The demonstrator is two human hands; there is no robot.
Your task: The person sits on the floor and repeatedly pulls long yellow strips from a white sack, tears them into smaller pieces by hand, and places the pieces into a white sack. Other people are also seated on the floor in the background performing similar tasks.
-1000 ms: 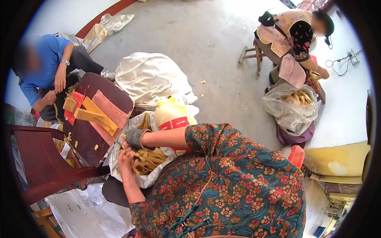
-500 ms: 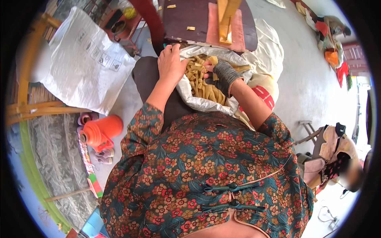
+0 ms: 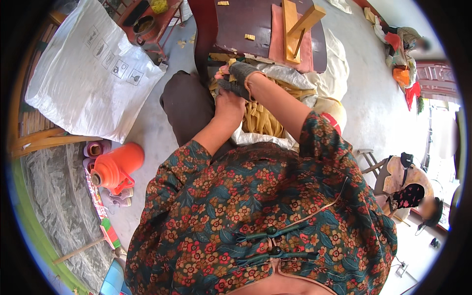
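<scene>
A whitish woven sack (image 3: 263, 139) lies open at my lap, holding many limp yellow-brown strips (image 3: 263, 120). My right hand (image 3: 238, 76), in a grey fingerless glove, has crossed to the sack's left side. Its fingers are curled, with a small yellow-brown strip (image 3: 232, 62) at the fingertips. Just below it my left hand (image 3: 229, 102) is bare and close against the glove; its fingers are hidden under the right hand. Beyond the sack is a dark wooden bench (image 3: 241, 22) bearing a wooden stand with an upright arm (image 3: 291, 34) on a pink cloth (image 3: 277, 34).
At the left hangs a large white sack (image 3: 93, 73) near a wooden frame. An orange flask (image 3: 118, 167) stands on the floor by some shoes (image 3: 120, 196). One person (image 3: 408, 189) sits at the right, another (image 3: 410, 39) at the far right. Small yellow pieces (image 3: 250, 37) lie on the bench.
My right hand has moved left, out of the middle of the strips, to meet my left hand. The left hand has come down off the sack's rim. The view has shifted slightly.
</scene>
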